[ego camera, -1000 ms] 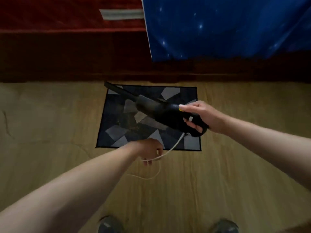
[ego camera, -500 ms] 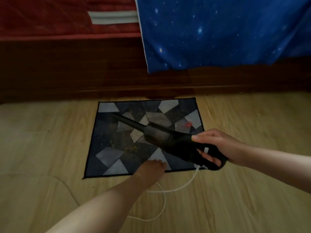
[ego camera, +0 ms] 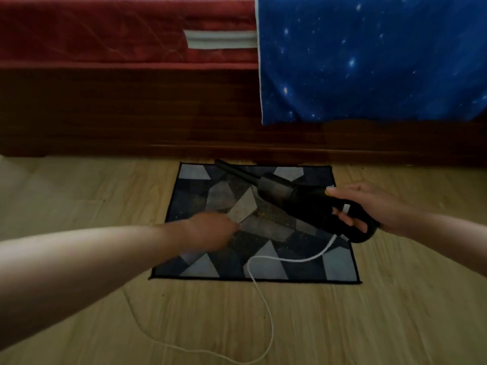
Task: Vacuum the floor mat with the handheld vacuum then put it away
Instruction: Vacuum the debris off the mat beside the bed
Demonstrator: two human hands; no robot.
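Wood-grain flooring (ego camera: 395, 325) fills the lower view. A dark wooden bed frame (ego camera: 131, 114) runs along its far edge and carries a red mattress (ego camera: 92, 30). A blue star-printed sheet (ego camera: 369, 61) hangs over the right part of both.

We note the floor mat (ego camera: 338, 267), a dark rectangle with grey geometric patches, lying flat on the floor just in front of the frame. Fine yellowish specks (ego camera: 266, 213) show near its middle.

We find the handheld vacuum (ego camera: 303, 198), black, held above the mat's right half. Its narrow nozzle (ego camera: 237, 171) points up and left toward the mat's far edge; we cannot tell whether the tip touches the mat. The right hand (ego camera: 369, 204) grips the rear loop handle, with its fingers (ego camera: 342, 219) curled through the loop and the thumb laid along the top.

A white cord (ego camera: 266, 309) leaves the underside of the handle, crosses the near right part of the mat and trails in a loop over the floor toward us.

The left hand (ego camera: 208, 233) reaches in from the left over the middle of the mat. It is blurred, so we cannot tell whether its fingers are open or closed, nor whether it touches the mat.
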